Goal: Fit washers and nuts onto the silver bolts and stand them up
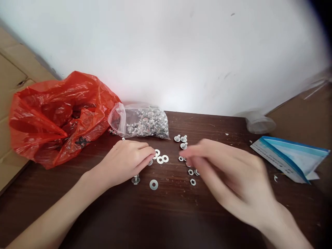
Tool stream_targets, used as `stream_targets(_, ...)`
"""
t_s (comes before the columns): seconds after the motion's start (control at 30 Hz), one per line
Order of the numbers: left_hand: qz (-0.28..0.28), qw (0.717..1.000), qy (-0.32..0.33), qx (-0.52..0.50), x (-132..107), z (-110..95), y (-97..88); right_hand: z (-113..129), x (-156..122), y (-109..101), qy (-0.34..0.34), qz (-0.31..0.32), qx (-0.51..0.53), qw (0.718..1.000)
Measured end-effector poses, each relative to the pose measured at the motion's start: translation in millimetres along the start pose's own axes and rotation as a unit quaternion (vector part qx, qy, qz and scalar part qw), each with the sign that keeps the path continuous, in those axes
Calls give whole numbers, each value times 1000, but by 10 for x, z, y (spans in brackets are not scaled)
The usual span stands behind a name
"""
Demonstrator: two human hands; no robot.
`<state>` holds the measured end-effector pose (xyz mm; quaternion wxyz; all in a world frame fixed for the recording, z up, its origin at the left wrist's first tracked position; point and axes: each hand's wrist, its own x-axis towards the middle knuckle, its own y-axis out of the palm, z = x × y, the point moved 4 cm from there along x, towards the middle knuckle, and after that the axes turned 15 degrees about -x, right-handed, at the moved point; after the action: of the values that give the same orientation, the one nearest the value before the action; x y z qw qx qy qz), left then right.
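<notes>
Flat silver ring-shaped metal washers [167, 158]: several clustered, one apart. Silver hexagonal metal nuts [191, 182]: grouped right of washers. Silver metal bolts [184, 139]: three shank-up beyond nuts.

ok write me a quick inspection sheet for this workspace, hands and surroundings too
Surface: dark brown table, scattered with small pale flecks
Job's things: loose flat washers, nuts and short bolts; clear bag of small metal parts behind
Clutter: red plastic bag at left; blue-and-white packet and clear round container at right
Hands: left hand curled down beside the washers; right hand pinched near the nuts, blurred; what either holds cannot be told
Cables: nothing seen
Surroundings: white wall with scuff marks
</notes>
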<state>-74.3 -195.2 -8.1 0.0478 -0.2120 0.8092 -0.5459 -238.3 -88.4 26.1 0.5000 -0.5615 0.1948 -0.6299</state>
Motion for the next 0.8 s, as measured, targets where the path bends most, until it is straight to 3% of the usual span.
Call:
stream_targets(0.07, 15, 1000, -5, -27, -38, 6, 17, -96, 47, 158, 1, 25, -52, 998)
stream_targets(0.13, 45, 997, -13, -58, -85, 7, 22, -157, 28, 373, 2, 95, -91, 991)
stream_targets(0.33, 95, 988, -75, -95, -180, 70, -57, -78, -51, 794, 9, 190, -155, 969)
stream_targets(0.63, 127, 978, -99, -129, -271, 160, -15, 50, 18, 871, 49, 189, -165, 967)
stream_targets(0.8, 151, 973, -95, -149, -278, 128, 2, 231, 51, 839, 59, 155, -59, 984)
